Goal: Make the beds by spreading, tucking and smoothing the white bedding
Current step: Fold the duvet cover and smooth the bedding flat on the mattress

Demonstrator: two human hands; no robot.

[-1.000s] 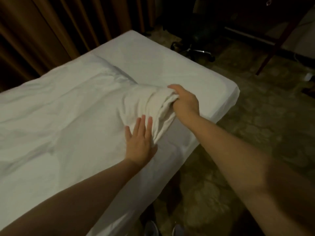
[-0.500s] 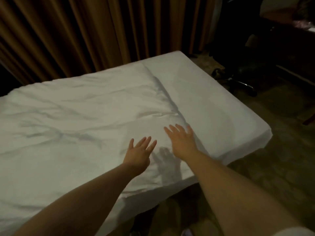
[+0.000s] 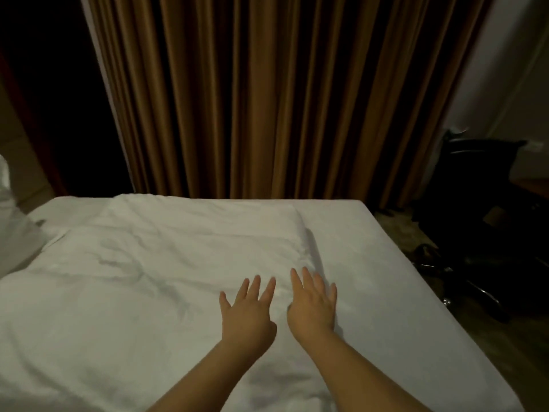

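Note:
A white duvet (image 3: 166,272) lies spread over the bed, wrinkled in the middle, its right edge ending in a fold short of the bed's foot. The bare white fitted sheet (image 3: 380,263) shows to the right of that fold. My left hand (image 3: 248,310) lies flat on the duvet with fingers straight and spread. Beside it, my right hand (image 3: 313,304) presses flat on the duvet near its right edge. Neither hand holds any cloth.
Brown curtains (image 3: 267,99) hang right behind the bed. A white pillow (image 3: 15,233) sits at the left edge. A black office chair (image 3: 475,203) stands on the patterned floor to the right, close to the bed's corner.
A second ago my right hand gripped a bunched roll of duvet; it has let go and the duvet lies flat. Both hands now rest open on it, and my view has lifted towards the curtains.

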